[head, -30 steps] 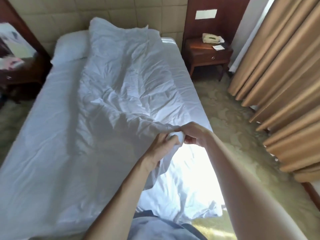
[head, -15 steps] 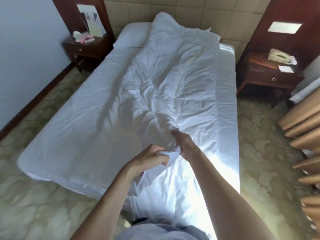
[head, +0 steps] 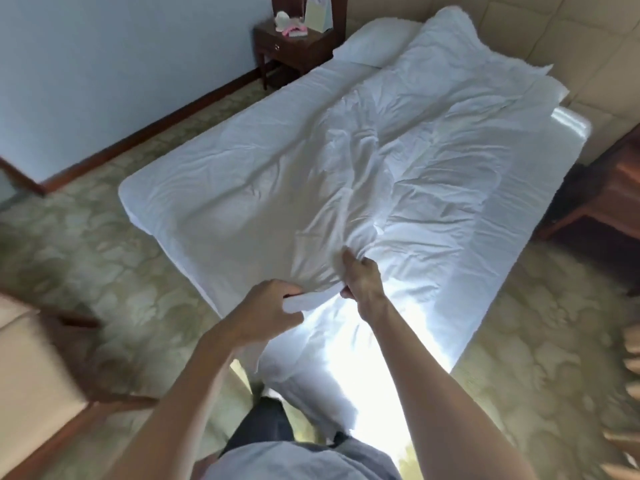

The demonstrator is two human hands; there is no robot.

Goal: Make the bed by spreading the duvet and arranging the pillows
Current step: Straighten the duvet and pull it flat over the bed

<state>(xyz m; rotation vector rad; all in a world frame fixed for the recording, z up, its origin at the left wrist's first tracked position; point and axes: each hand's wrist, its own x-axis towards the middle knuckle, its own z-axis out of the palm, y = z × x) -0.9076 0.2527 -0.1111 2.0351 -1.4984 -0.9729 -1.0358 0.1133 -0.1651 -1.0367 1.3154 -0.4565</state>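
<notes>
A crumpled white duvet [head: 415, 143] lies bunched along the middle and right of the bed [head: 214, 174], reaching up to the headboard. My left hand [head: 273, 310] is shut on the duvet's near edge at the foot of the bed. My right hand [head: 362, 278] grips the same edge just to the right, fingers pinched into the gathered cloth. A white pillow [head: 374, 41] lies at the head on the left, partly under the duvet. The near end of the duvet hangs off the foot of the bed in bright sunlight.
A dark wooden nightstand [head: 294, 46] with small items stands left of the head. Another wooden nightstand [head: 609, 188] is at the right edge. A cream upholstered chair [head: 31, 375] stands at the near left. Patterned carpet surrounds the bed; curtain folds [head: 627, 393] show at the right.
My view has swung left, bringing the left wall and chair into sight. My hands have spread slightly apart along the duvet's edge while still holding it.
</notes>
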